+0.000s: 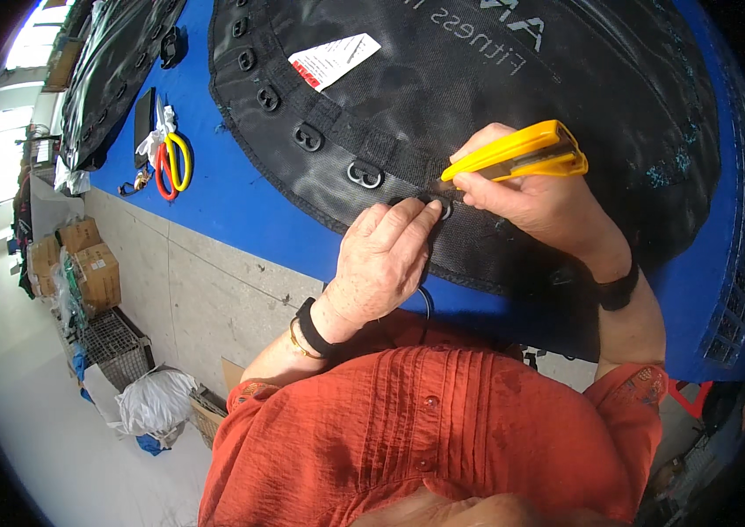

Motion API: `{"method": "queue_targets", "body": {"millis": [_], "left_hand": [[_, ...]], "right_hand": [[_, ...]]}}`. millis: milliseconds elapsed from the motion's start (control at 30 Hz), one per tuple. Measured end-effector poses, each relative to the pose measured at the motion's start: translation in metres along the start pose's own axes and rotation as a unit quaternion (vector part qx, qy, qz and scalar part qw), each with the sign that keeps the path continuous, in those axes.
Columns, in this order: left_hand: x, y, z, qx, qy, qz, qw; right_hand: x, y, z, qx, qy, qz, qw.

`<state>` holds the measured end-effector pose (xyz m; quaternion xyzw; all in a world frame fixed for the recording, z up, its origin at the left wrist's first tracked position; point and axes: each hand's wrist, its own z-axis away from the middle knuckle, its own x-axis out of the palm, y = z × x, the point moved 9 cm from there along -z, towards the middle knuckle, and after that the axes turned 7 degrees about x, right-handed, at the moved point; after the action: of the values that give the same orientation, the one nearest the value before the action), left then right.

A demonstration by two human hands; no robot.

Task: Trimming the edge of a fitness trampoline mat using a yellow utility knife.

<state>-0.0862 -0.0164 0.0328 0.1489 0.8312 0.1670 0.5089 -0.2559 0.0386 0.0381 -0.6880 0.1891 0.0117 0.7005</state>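
Observation:
A round black mesh trampoline mat (601, 97) lies spread in front of me, with a webbing band and several metal rings along its near and left edge. My right hand (539, 206) is closed round a yellow utility knife (513, 156); its tip points down and left at the webbing. Just left of that tip, my left hand (381, 255) has its fingers together on the mat's edge, fingertips against a ring (446, 210). The left thumb is hidden. Another ring (365, 175) lies beyond my left hand. A white and red label (336, 61) shows farther back.
Beneath the mat is a blue table (214, 211). Scissors with red and yellow handles (176, 165) lie at its left, beside a dark flat object (144, 127). A second black mat (113, 70) drapes at the far left. Cardboard boxes (96, 277) and a white bag (157, 400) stand on the floor.

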Motion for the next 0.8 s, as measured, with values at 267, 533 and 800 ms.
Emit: {"method": "queue_targets", "body": {"millis": [267,533,800], "left_hand": [[-0.001,0.002,-0.002,0.004,0.002,-0.002,1.0],[-0.001,0.001,-0.002,0.002,0.003,0.001,1.0],[-0.001,0.002,-0.003,-0.001,0.004,-0.003,1.0]], "right_hand": [[-0.002,-0.005,0.003,-0.033,-0.006,0.044,0.998],[-0.007,-0.003,0.001,-0.017,-0.016,0.066,0.998],[-0.012,0.008,0.0,0.056,-0.04,0.045,0.997]]}}
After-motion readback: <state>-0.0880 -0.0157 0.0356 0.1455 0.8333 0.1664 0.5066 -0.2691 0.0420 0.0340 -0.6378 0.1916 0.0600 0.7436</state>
